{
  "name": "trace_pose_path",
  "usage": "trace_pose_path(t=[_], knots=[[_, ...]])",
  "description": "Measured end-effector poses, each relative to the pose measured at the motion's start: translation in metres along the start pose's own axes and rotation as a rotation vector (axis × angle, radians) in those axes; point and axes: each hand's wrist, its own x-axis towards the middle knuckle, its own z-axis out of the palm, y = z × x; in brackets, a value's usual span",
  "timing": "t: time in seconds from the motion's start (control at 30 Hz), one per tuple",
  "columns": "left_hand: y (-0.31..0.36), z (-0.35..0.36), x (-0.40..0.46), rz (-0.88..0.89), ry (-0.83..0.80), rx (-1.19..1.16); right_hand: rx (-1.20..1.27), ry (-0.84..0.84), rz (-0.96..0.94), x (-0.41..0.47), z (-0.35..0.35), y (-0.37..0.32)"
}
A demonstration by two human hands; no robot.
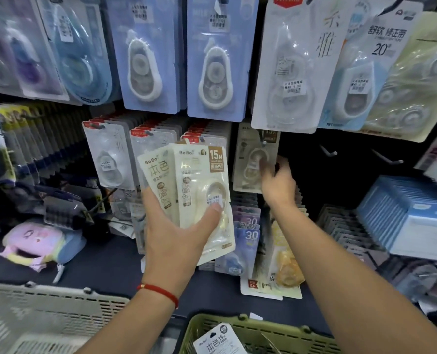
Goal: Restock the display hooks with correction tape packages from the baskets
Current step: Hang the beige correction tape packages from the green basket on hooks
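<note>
My left hand (176, 226) grips a small fan of cream correction tape packages (202, 180), thumb pressed on the front blister. My right hand (278, 182) reaches up to a cream package (250, 159) hanging on a display hook (263, 143) and pinches its lower right side. Two bare hooks (329, 152) (391, 159) stick out to the right of it. At the bottom stands a green basket (212, 325) with one more cream package (220, 341) inside.
A grey basket (46, 310) sits at the bottom left. Rows of other tape packages (146, 60) hang above and left. Blue boxes (411, 215) stack at the right. A pastel pouch (38, 241) lies on the dark shelf.
</note>
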Motion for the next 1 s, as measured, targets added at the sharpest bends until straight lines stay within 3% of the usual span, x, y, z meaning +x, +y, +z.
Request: trace_pose_path(t=[0.2,0.3,0.4,0.5,0.77,0.87,1.0], knots=[[0.0,0.008,-0.001,-0.016,-0.067,-0.057,-0.257,-0.107,0.043,-0.002,-0.017,0.003],[0.0,0.01,-0.002,-0.04,-0.106,-0.097,-0.148,-0.179,-0.117,-0.048,-0.046,0.006],[-0.001,0.015,-0.005,-0.072,-0.168,-0.139,0.108,-0.434,-0.167,-0.098,-0.078,0.0],[-0.002,0.02,-0.009,-0.085,-0.23,-0.148,0.064,-0.598,-0.21,-0.126,-0.095,-0.006],[-0.004,0.017,-0.007,-0.162,-0.263,-0.203,0.156,-0.624,-0.145,-0.128,-0.098,-0.008],[-0.005,0.01,-0.003,-0.152,-0.257,-0.171,0.297,-0.631,-0.066,-0.124,-0.102,-0.009],[-0.006,0.001,0.0,-0.071,-0.195,0.004,0.334,-0.5,-0.106,-0.113,-0.105,-0.013]])
